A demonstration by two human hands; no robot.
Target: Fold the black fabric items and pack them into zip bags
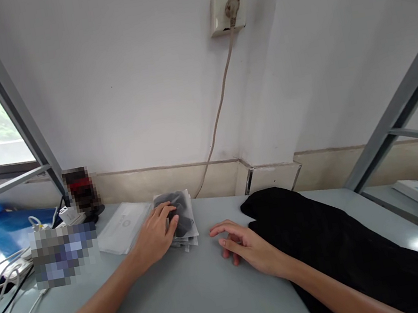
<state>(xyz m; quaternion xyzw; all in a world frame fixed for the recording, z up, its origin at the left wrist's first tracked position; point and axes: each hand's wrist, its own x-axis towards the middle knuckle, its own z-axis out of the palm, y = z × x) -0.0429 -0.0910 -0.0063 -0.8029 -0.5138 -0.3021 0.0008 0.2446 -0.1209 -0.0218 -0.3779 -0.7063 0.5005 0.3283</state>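
Fingers (165, 211) of my left hand (154, 239) rest spread, thumb apart, across a stack of clear packets (185, 215), dark inside, at half past seven in my view — the stack lies flat along the far edge of the gray surface (201, 298). Pale flat sleeves (124, 228) sit just beside it at eight. My right hand (253, 248) is half-curled, loosely parted, at half past five; whether it touches the surface, I cannot tell. Black cloth (326, 227) sprawls at four — a wall socket (221, 8) shows at one.
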